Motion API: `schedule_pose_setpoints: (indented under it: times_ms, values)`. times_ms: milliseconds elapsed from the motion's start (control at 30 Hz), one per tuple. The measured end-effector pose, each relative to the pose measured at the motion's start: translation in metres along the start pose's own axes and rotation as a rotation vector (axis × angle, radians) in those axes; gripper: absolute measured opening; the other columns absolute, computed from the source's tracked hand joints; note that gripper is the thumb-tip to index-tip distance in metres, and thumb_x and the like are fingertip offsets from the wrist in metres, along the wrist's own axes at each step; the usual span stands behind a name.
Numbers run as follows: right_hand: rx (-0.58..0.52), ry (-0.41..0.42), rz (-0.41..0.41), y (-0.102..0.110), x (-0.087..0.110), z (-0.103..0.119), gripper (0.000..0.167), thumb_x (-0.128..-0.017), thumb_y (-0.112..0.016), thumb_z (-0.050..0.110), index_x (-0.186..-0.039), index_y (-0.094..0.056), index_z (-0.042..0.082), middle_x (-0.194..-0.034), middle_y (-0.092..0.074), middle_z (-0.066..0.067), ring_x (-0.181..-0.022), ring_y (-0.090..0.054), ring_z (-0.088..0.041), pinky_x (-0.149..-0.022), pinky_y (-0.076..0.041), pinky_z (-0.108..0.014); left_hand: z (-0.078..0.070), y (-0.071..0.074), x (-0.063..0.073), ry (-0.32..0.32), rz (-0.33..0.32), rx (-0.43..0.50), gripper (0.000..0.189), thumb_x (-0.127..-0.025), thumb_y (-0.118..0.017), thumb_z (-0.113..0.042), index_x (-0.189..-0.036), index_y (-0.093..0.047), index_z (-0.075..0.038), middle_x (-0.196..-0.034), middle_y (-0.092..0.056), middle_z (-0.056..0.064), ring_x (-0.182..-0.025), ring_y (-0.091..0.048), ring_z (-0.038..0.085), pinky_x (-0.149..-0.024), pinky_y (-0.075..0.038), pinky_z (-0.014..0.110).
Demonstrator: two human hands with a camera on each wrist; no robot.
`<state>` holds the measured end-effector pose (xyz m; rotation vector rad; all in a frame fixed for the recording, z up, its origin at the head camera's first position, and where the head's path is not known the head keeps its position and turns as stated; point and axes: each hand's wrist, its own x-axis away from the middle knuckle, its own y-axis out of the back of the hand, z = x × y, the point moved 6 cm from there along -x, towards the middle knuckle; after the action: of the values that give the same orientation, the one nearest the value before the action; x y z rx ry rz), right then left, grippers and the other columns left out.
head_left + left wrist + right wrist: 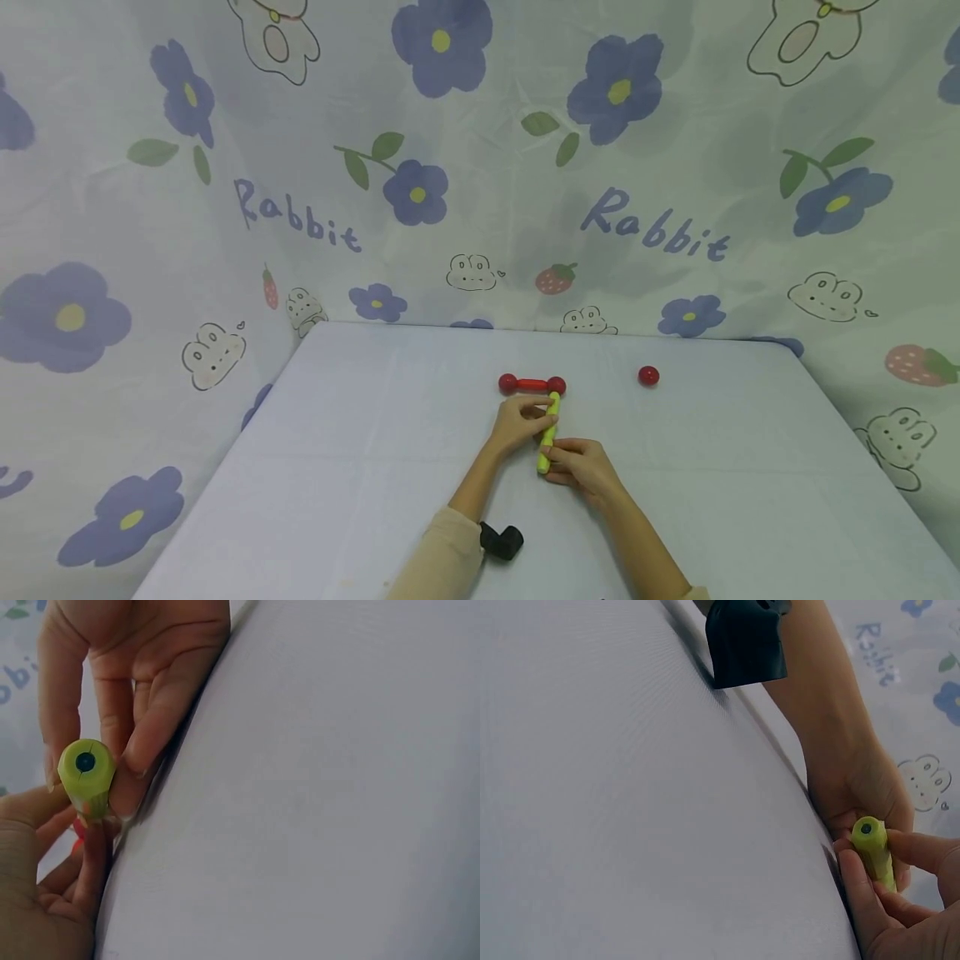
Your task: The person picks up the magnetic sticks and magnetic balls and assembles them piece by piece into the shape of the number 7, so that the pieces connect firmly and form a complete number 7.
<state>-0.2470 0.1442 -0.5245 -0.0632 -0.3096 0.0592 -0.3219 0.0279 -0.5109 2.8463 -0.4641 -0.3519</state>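
Note:
A yellow-green toy stick (pixel 551 432) points away from me, slightly tilted; whether it is one piece cannot be told. My left hand (pixel 517 423) grips its far part between thumb and fingers. My right hand (pixel 587 468) pinches its near end. In the left wrist view the stick's near end (pixel 97 780) has a dark round insert, seen again on the stick (pixel 868 834) in the right wrist view. Just beyond the far end lies a red rod (pixel 532 385) between two red balls, left ball (pixel 507 383) and right ball (pixel 557 385). Stick and right ball look close; contact is unclear.
Another red ball (pixel 648 376) lies apart at the back right of the white table (pixel 360 467). A black wrist device (pixel 501 542) sits at the left sleeve. Behind the table hangs a patterned cloth (pixel 480 225) with flowers and rabbits.

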Motion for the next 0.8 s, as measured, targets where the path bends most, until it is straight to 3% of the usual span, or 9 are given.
schedule_pose_setpoints:
  times_ms: [100, 233, 333, 433, 500, 800]
  values:
    - [0.001, -0.001, -0.001, 0.000, 0.000, -0.001, 0.046, -0.086, -0.067, 0.012, -0.117, -0.052, -0.018, -0.094, -0.065, -0.015, -0.077, -0.068, -0.020, -0.070, -0.056, -0.032, 0.003, 0.000, 0.002, 0.011, 0.009, 0.017, 0.036, -0.081, -0.071, -0.012, -0.114, -0.065, 0.002, -0.093, -0.070, 0.019, -0.076, -0.069, 0.022, -0.056, -0.050, 0.021]
    - [0.005, 0.001, 0.002, 0.001, 0.000, -0.001, 0.046, -0.086, -0.068, 0.012, -0.117, -0.052, -0.018, -0.095, -0.065, -0.015, -0.078, -0.068, -0.020, -0.070, -0.056, -0.033, -0.012, 0.003, 0.012, 0.022, 0.026, 0.009, 0.039, -0.081, -0.070, -0.009, -0.116, -0.062, 0.006, -0.093, -0.069, 0.023, -0.080, -0.068, 0.028, -0.057, -0.049, 0.019]
    - [0.001, 0.009, 0.009, 0.001, 0.000, -0.001, 0.046, -0.086, -0.067, 0.011, -0.117, -0.052, -0.018, -0.095, -0.065, -0.015, -0.079, -0.068, -0.020, -0.071, -0.056, -0.033, -0.013, 0.004, 0.016, 0.030, 0.030, -0.013, 0.039, -0.081, -0.070, -0.010, -0.116, -0.062, 0.004, -0.091, -0.070, 0.021, -0.074, -0.067, 0.021, -0.056, -0.048, 0.019]
    - [-0.010, 0.018, 0.021, 0.001, 0.000, -0.001, 0.045, -0.086, -0.066, 0.011, -0.118, -0.052, -0.019, -0.097, -0.065, -0.015, -0.080, -0.068, -0.020, -0.072, -0.056, -0.033, 0.003, 0.002, 0.017, 0.041, 0.038, -0.014, 0.041, -0.081, -0.071, -0.015, -0.118, -0.063, -0.001, -0.089, -0.071, 0.017, -0.067, -0.064, 0.012, -0.055, -0.048, 0.020]
    - [-0.017, 0.023, 0.027, 0.001, 0.001, -0.001, 0.046, -0.087, -0.066, 0.011, -0.118, -0.051, -0.019, -0.099, -0.064, -0.016, -0.081, -0.068, -0.020, -0.073, -0.056, -0.033, 0.004, 0.002, 0.020, 0.051, 0.048, -0.008, 0.042, -0.080, -0.072, -0.017, -0.119, -0.063, -0.003, -0.087, -0.071, 0.015, -0.063, -0.061, 0.007, -0.054, -0.048, 0.020]
    - [-0.009, 0.043, 0.023, 0.001, 0.004, -0.001, 0.046, -0.090, -0.063, 0.012, -0.120, -0.050, -0.019, -0.105, -0.064, -0.018, -0.086, -0.067, -0.021, -0.076, -0.055, -0.034, 0.003, 0.002, 0.034, 0.090, 0.093, 0.077, 0.043, -0.084, -0.070, -0.017, -0.122, -0.059, 0.000, -0.088, -0.071, 0.016, -0.059, -0.063, 0.016, -0.050, -0.047, 0.022]
